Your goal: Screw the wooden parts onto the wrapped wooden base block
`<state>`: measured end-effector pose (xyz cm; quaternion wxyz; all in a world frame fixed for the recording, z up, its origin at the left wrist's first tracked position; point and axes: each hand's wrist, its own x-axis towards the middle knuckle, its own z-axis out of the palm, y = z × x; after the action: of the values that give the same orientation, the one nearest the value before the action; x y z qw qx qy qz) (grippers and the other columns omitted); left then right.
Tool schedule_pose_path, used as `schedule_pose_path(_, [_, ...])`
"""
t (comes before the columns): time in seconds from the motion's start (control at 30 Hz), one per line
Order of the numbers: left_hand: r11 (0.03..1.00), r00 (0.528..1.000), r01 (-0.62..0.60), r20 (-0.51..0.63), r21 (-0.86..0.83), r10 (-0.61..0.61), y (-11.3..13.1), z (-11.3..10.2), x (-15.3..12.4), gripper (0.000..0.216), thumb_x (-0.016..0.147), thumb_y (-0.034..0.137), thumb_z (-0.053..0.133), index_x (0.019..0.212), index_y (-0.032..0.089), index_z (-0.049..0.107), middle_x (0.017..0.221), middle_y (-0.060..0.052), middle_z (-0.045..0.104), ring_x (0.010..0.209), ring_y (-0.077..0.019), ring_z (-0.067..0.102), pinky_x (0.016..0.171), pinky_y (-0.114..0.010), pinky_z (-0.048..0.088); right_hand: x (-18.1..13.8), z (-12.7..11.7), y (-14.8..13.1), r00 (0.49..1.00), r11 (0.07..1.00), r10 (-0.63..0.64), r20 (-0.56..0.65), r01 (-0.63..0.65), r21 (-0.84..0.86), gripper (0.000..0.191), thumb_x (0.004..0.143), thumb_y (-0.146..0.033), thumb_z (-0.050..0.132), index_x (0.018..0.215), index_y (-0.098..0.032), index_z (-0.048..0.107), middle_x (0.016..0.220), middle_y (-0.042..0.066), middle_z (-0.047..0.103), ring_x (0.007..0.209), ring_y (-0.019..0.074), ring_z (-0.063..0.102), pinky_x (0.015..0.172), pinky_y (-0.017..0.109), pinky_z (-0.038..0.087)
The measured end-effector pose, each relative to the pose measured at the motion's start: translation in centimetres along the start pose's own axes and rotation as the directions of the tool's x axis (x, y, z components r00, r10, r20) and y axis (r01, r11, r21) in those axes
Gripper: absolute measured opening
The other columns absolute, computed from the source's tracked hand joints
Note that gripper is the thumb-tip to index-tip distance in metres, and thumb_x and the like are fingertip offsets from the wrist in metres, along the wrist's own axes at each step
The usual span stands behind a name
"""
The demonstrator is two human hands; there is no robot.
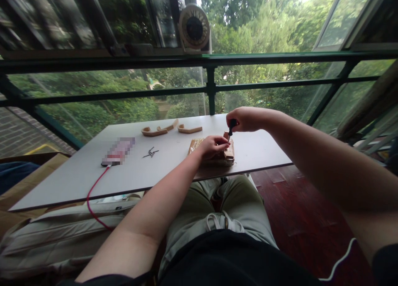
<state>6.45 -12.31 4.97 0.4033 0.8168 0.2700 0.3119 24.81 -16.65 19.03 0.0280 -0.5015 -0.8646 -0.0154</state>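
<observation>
My right hand [245, 119] is wrapped round the black handle of a screwdriver [230, 131], held nearly upright with its shaft pointing down. Under it, my left hand [213, 146] has its fingers pinched close to the shaft's lower end; what sits between the fingertips is hidden. Both hands are over a small wooden piece [229, 155] that lies on a flat wooden board [194, 143] with a pale, flaky-looking top. The board rests near the table's front edge, and my left hand covers part of it.
Several loose screws [151, 152] lie on the white table [174, 165]. Behind them are curved wooden pieces [189, 129]. A phone [120, 151] with a red cable [90, 194] is at the left. A white fan [194, 27] stands by the green railing [124, 96].
</observation>
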Motion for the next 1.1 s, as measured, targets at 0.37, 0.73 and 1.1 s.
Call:
schedule_pose_path(0.37, [0.997,1.0,0.016,0.019,-0.076,-0.015,0.1,0.2,0.0,0.038,0.076,0.038,0.067,0.101,0.01,0.072,0.09,-0.009,0.072,0.069,-0.0112,0.06,0.063,-0.021,0.046,0.0,-0.2,-0.6,0.975,0.983,0.163,0.148,-0.174,0.062,0.026,0.084,-0.038,0.058,0.091,-0.015,0.067,0.066,0.004,0.066,0.052,0.0116,0.055,0.054,0.026,0.038])
schedule_pose_path(0.73, [0.989,1.0,-0.022,-0.016,-0.146,0.02,-0.5,0.0,0.3,0.041,0.07,0.042,0.073,0.098,0.011,0.073,0.099,-0.012,0.073,0.089,-0.0193,0.066,0.081,-0.03,0.05,-0.1,-0.4,-1.2,0.994,0.993,0.101,0.038,-0.099,-0.066,0.032,0.08,-0.044,0.059,0.091,-0.016,0.07,0.076,0.008,0.065,0.067,0.0169,0.056,0.06,0.029,0.035])
schedule_pose_path(1.1, [0.995,1.0,-0.019,0.005,-0.095,0.02,-0.3,0.2,0.2,0.042,0.073,0.043,0.07,0.101,0.011,0.072,0.098,-0.012,0.072,0.082,-0.0177,0.065,0.073,-0.027,0.05,-0.3,-0.4,-1.6,0.982,0.987,0.157,0.105,-0.154,-0.038,0.029,0.082,-0.04,0.059,0.093,-0.015,0.069,0.07,0.006,0.066,0.061,0.0158,0.058,0.058,0.028,0.038])
